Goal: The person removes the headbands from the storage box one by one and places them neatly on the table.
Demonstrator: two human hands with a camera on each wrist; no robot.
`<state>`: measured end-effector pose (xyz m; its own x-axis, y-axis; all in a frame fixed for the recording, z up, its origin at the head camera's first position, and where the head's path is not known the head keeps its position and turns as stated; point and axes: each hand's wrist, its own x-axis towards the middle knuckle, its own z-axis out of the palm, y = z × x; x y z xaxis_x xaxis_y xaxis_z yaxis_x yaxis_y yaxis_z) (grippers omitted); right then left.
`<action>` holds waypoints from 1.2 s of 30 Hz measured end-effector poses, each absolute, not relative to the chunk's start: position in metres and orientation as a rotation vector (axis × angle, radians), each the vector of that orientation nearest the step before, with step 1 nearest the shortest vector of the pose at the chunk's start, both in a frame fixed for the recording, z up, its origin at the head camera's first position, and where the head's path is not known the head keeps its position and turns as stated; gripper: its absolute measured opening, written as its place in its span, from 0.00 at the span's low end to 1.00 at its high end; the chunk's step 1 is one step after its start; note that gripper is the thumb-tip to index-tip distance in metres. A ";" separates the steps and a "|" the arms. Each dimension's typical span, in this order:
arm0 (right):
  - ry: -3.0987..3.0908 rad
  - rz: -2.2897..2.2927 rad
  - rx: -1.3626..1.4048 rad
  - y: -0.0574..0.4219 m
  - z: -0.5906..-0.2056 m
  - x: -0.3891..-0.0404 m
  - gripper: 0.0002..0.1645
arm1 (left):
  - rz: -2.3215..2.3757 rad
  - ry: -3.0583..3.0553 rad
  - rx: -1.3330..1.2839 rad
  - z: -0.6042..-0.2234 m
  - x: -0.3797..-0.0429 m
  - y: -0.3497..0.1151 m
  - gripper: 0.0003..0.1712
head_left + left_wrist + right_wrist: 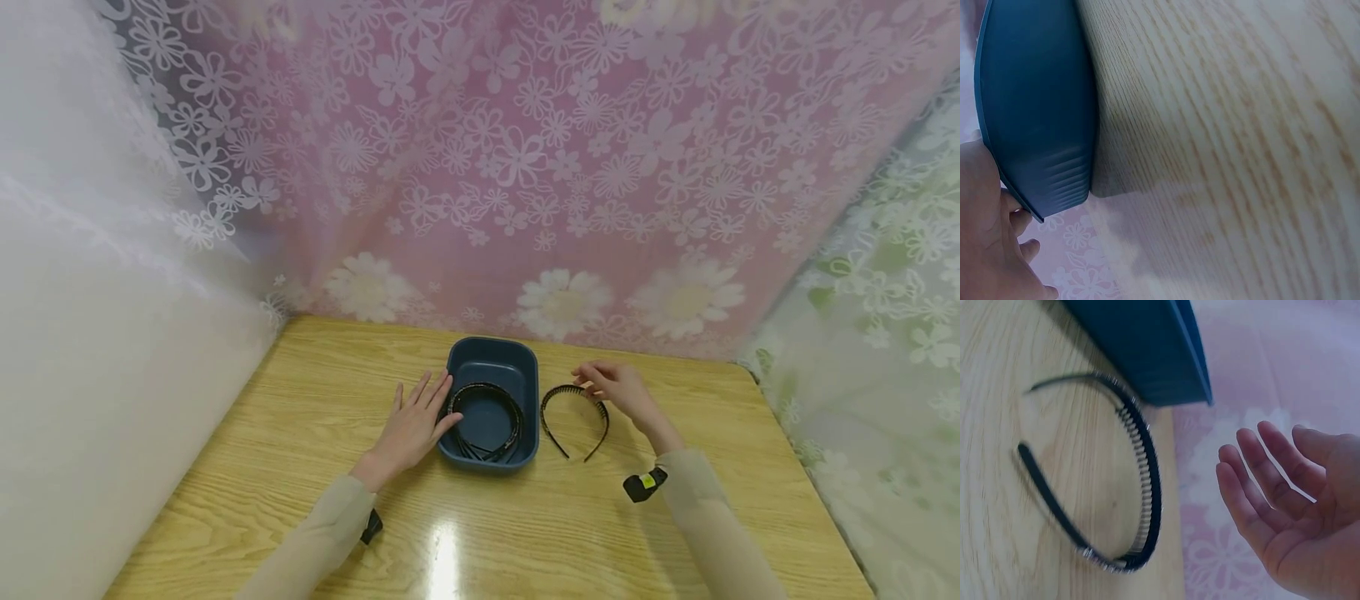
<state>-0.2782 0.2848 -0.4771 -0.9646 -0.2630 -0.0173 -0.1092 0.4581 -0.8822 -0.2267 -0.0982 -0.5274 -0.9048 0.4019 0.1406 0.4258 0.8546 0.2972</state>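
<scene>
A blue plastic basin [528, 358] stands on the table, with several black headbands [517, 417] lying in its near half. My left hand [411, 425] rests against its left rim, fingers spread; the left wrist view shows the hand [985, 231] at the edge of the basin [1035, 112]. Right of the basin, a black toothed headband [545, 410] lies on the wood, its two ends toward me. My right hand [617, 387] hovers just over its curved top. In the right wrist view that hand [1291, 506] is relaxed and holds nothing, apart from the headband [1154, 481].
The wooden table [300, 467] carries the basin and the loose headband. A pink floral curtain [480, 183] hangs along its back edge. White sheeting [112, 292] borders the left side, and a floral sheet [885, 375] the right.
</scene>
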 end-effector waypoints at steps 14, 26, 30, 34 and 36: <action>2.445 -1.520 -0.461 0.237 -0.459 -0.278 0.29 | -0.516 -2.939 -0.653 -0.524 -0.227 -0.101 0.42; 2.484 -1.398 -0.550 0.186 -0.465 -0.291 0.25 | -0.496 -2.947 -0.653 -0.529 -0.229 -0.100 0.43; 2.628 -1.240 -0.554 0.174 -0.474 -0.298 0.22 | -0.503 -2.936 -0.653 -0.528 -0.227 -0.099 0.42; 2.815 -0.970 -0.598 0.165 -0.480 -0.300 0.16 | -0.496 -2.941 -0.654 -0.528 -0.226 -0.099 0.42; 2.866 -0.849 -0.607 0.160 -0.482 -0.301 0.14 | -0.500 -2.917 -0.662 -0.530 -0.227 -0.099 0.42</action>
<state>-0.3007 0.1598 -0.4818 -0.9167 -0.3989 0.0245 -0.3479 0.7664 -0.5401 -0.2270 -0.0994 -0.5299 -0.8991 0.4007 0.1763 0.4365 0.8508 0.2925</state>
